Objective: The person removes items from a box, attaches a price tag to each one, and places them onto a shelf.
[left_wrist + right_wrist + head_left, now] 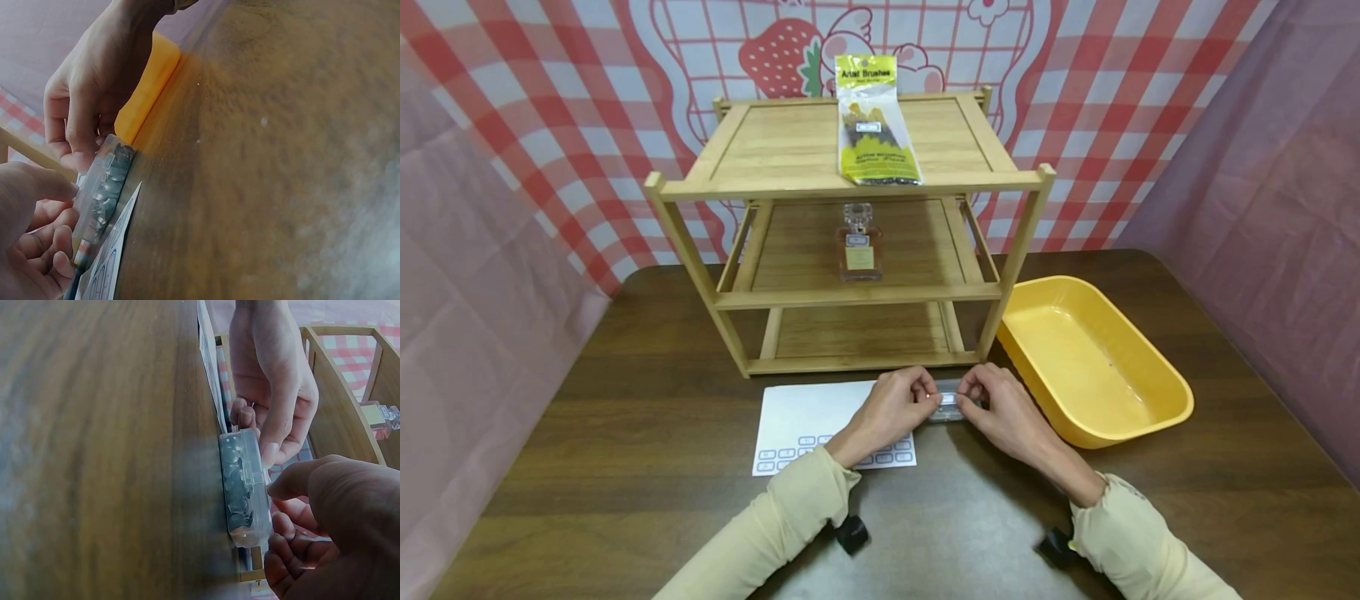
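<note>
A small clear plastic box (pixel 946 416) with shiny metal pieces inside lies on the table in front of the shelf. A small blue-framed white label (pixel 948 399) spans its lid, between my two hands. From the left, my left hand (pixel 887 408) pinches one end of the label with thumb and forefinger. My right hand (pixel 1009 417) pinches the other end from the right. Both wrist views show the thumbs and fingertips right at the lid of the box (pixel 237 481). Beside the box, partly under my left hand, lies a white sheet of labels (pixel 812 412).
Behind the hands stands a three-tier wooden shelf (pixel 857 293). A brush pack (pixel 880 150) lies on its top tier, a perfume bottle (pixel 859 260) stands on the middle one; both bear labels. At the right, a yellow basin (pixel 1093 358) sits near my right forearm.
</note>
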The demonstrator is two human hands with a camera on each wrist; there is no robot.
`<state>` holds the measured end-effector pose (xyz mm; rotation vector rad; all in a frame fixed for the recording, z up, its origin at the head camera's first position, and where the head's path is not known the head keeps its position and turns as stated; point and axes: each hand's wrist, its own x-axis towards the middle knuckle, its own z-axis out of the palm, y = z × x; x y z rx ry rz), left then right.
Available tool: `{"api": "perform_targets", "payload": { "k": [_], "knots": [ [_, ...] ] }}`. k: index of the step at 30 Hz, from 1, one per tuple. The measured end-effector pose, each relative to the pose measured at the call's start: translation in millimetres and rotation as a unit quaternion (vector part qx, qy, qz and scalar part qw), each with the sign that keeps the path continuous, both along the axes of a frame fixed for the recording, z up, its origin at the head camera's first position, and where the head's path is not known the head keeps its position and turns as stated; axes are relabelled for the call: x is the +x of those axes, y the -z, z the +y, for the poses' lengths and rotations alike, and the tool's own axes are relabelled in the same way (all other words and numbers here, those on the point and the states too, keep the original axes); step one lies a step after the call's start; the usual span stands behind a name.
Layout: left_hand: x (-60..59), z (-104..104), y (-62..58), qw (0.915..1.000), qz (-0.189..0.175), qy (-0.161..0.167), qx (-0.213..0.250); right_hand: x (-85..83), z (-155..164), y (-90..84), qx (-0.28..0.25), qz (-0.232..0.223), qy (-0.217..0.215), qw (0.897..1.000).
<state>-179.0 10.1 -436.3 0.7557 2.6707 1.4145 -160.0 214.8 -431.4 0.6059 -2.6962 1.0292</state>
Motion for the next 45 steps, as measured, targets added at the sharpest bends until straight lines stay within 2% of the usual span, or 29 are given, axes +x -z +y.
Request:
{"api": "perform_targets", "payload": {
  "k": [8, 19, 27, 37, 45],
  "knots": [
    [0.5, 0.4, -0.5, 1.0, 0.0, 0.0, 0.0, -1.0, 1.2, 0.3, 0.006, 0.005, -0.002, 1.0],
    [2.2, -3.6, -1.2, 0.9999, 0.009, 0.005, -0.01, 2.3, 2.1, 0.0, 0.009, 0.006, 0.017, 1.0],
    [4.3, -10.9, -2.3, 0.9993, 0.034, 0.006, -0.013, 6.9, 7.1, 0.8, 0.002, -0.004, 0.026, 1.0],
    [6.0, -15.4, -2.2, 0.9989, 0.005, 0.026, -0.038, 7.6, 15.7, 3.4, -0.001, -0.027, -0.022, 0.999],
    [5.2, -15.0, -0.8, 0.9955, 0.019, 0.044, -0.082, 4.4, 18.4, 5.8, 0.03, -0.016, -0.058, 0.998]
  ]
}}
